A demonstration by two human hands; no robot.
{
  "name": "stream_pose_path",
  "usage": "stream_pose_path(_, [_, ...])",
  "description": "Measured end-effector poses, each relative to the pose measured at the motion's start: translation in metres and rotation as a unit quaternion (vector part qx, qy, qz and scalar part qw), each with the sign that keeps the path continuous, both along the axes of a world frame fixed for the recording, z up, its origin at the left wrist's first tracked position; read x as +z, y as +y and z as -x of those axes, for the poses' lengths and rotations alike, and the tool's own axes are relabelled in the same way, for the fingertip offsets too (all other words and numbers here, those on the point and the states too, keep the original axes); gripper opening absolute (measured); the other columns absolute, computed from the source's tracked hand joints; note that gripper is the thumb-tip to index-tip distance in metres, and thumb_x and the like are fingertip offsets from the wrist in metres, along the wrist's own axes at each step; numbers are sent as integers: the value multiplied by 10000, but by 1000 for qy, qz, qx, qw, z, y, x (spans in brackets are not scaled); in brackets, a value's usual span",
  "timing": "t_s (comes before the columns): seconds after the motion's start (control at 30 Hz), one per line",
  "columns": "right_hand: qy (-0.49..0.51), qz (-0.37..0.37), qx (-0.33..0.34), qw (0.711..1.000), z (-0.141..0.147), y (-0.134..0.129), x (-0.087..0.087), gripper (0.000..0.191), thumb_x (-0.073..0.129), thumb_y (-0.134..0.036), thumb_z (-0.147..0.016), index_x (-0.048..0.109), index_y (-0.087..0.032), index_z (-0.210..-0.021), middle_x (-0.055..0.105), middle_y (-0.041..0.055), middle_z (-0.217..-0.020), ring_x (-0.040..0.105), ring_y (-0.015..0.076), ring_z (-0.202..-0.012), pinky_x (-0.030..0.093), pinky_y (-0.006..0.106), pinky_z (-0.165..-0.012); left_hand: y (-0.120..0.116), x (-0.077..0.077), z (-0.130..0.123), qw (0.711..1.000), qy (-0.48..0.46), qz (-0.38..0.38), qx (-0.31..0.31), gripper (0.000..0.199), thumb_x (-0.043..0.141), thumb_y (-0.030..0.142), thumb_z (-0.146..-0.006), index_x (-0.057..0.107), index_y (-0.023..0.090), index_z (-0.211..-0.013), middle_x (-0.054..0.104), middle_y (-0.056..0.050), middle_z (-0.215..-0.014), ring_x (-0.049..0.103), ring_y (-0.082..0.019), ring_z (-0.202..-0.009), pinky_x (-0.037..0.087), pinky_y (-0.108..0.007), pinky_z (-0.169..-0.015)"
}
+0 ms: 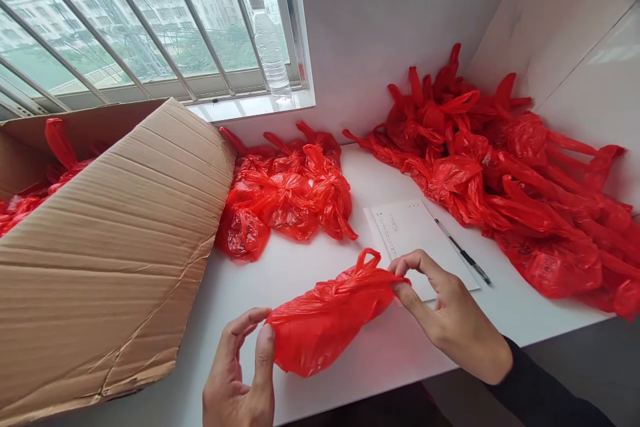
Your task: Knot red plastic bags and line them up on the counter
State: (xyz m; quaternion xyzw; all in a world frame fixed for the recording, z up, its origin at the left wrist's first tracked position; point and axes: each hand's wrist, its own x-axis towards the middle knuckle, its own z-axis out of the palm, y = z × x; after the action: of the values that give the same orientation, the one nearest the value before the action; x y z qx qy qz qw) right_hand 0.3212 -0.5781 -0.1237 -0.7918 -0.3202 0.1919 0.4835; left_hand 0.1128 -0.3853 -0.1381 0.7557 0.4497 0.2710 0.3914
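A red plastic bag (320,323) is stretched between my two hands above the front of the white table (295,400). My left hand (245,367) pinches its left end between thumb and fingers. The bag's right end is pinched by my right hand (445,310), whose wrist shows a dark sleeve. A loop handle stands up near the right end. What the bag holds cannot be made out. Behind it, several knotted red bags (290,200) sit together beside the cardboard box. A larger heap of red bags (460,173) spreads over the table's right side.
An open cardboard box (115,253) with red bags inside takes up the left. White paper (415,233) with writing lies mid-table, a black pen (465,253) along its right edge. A clear bottle (273,57) stands on the sill by the barred window.
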Motion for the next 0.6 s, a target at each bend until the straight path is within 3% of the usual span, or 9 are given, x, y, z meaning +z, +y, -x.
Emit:
stream_pose_path(0.07, [17, -3, 14, 1000, 6, 2, 3, 88, 500, -355, -989, 520, -269, -986, 632, -9, -1047, 551, 143, -690, 373, 263, -497, -15, 6, -12, 991, -45, -114, -58, 389, 609, 413, -911, 580, 303, -1283, 607, -51, -1312, 566, -267, -1236, 432, -438, -1068])
stream_pose_path(0.13, [18, -17, 27, 999, 12, 5, 4, 70, 516, -335, -974, 516, -266, -965, 635, -12, -1091, 582, 151, -794, 446, 275, -634, -30, 13, -25, 964, -43, -231, -127, 447, 618, 282, -913, 547, 286, -1354, 569, -69, -1369, 515, -262, -1302, 399, -436, -1120])
stream_pose_path(0.2, [16, -31, 41, 999, 16, 7, 6, 53, 541, -304, -952, 512, -262, -939, 635, -20, -1055, 590, 163, -883, 457, 306, -786, -37, 18, -35, 933, -23, -305, -190, 444, 637, 214, -895, 572, 254, -1333, 584, -87, -1348, 492, -280, -1322, 351, -490, -1163])
stream_pose_path(0.27, [19, -35, 53, 998, 17, 8, 7, 54, 555, -282, -937, 509, -261, -919, 623, -33, -968, 580, 164, -884, 442, 315, -825, -35, 19, -40, 913, -11, -341, -224, 355, 644, 165, -883, 628, 238, -1230, 634, -85, -1247, 509, -283, -1288, 313, -547, -1178])
stream_pose_path(0.43, [31, -43, 36, 998, 15, 4, 7, 48, 537, -249, -926, 501, -264, -899, 559, -46, -861, 533, 152, -798, 429, 296, -775, -19, 19, -31, 914, -31, -322, -245, 245, 637, 86, -878, 660, 258, -1050, 697, -17, -970, 599, -212, -1110, 394, -488, -1130])
stream_pose_path(0.53, [48, -81, 9, 996, 13, 3, 5, 50, 518, -253, -936, 520, -276, -980, 565, -38, -923, 537, 157, -881, 422, 292, -837, -19, 23, -24, 960, -79, -222, -150, 195, 632, 137, -903, 685, 284, -1020, 715, 12, -992, 642, -176, -1075, 433, -388, -1111])
stream_pose_path(0.6, [67, -91, 6, 994, 11, 3, 5, 186, 510, -269, -944, 534, -299, -1126, 590, -29, -1022, 542, 165, -985, 411, 299, -914, -22, 27, -23, 981, -119, -143, -57, 126, 653, 216, -910, 715, 286, -995, 720, 20, -996, 665, -156, -1043, 459, -295, -1070])
